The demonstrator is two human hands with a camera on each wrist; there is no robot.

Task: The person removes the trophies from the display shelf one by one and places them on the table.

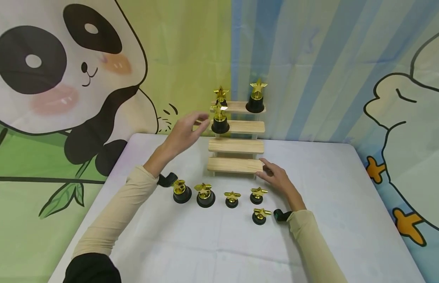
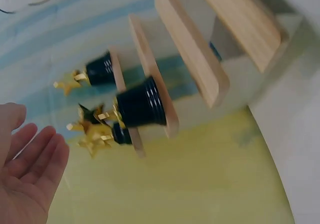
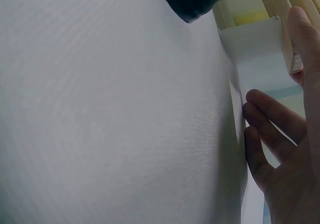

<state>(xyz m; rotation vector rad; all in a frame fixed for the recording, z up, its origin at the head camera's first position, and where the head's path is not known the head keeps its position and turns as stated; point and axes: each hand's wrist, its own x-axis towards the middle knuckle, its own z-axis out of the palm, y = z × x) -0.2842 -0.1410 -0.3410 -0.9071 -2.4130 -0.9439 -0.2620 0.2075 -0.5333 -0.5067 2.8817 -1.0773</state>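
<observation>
A stepped wooden display stand (image 1: 236,146) rises at the back of the table. On its second step from the top, at the left end, stands a gold star trophy (image 1: 220,122) with a black base. Just left of that trophy is my left hand (image 1: 186,131), fingers loosely bent; the left wrist view shows a gap between them. Two more star trophies stand on the top step, one on the left (image 1: 221,94) and one on the right (image 1: 256,100). My right hand (image 1: 277,179) pinches the right end of the bottom step between thumb and index finger, its other fingers resting low by the tabletop.
In front of the stand, several more trophies stand on the white tablecloth (image 1: 212,243): two larger ones to the left, including one large trophy (image 1: 205,195), and smaller ones to the right, including one small trophy (image 1: 259,216). A printed cloth backdrop (image 1: 194,47) hangs behind.
</observation>
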